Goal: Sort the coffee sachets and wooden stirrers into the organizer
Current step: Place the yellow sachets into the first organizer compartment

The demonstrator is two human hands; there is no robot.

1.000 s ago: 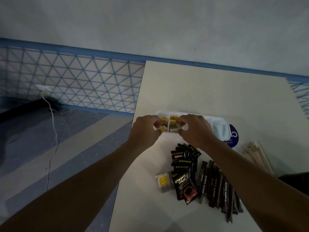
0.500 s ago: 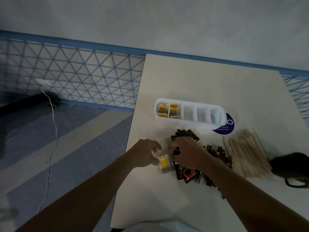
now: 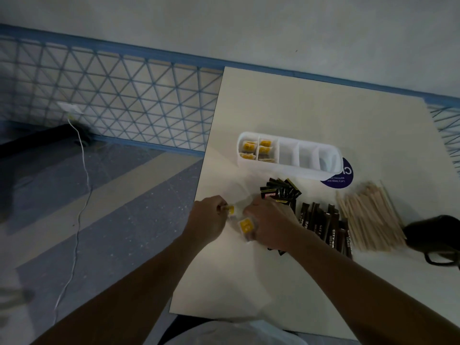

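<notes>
Nearest: two bare forearms reach in from the bottom edge over the pale bench [image 3: 311,108].

Left hand [image 3: 207,217] is at the bench's left edge. Its fingers are curled and pinch a small yellow-labelled sachet [image 3: 227,209].

Right hand [image 3: 271,225] is just beside it, knuckles up, lying over the near end of the sachet pile. A second clear sachet with a yellow label [image 3: 246,226] sits against its thumb side, between the two hands. The fingers are bent down onto it. Motion blur here; cannot tell whether they grip it or only touch it.

Just beyond the right hand is a fan of black Kopiko sachets [image 3: 280,191], flat on the bench. To their right, a row of dark stick sachets [image 3: 323,225] is partly covered by the right wrist. Further right is a loose heap of wooden stirrers [image 3: 371,217], touching the stick sachets' side. A black object [image 3: 433,235] sits at the right margin, its kind unclear.

Farther back the white organizer [image 3: 273,169] lies lengthwise across the bench, apart from the pile. Its two leftmost compartments hold yellow sachets [image 3: 256,150]. A purple round sticker [image 3: 341,181] shows under its right end.

Beyond the bench's left edge: grey striped floor, a white cable [image 3: 82,170] running up to a wall socket [image 3: 69,109], and a blue lattice panel [image 3: 124,95] along the wall.
</notes>
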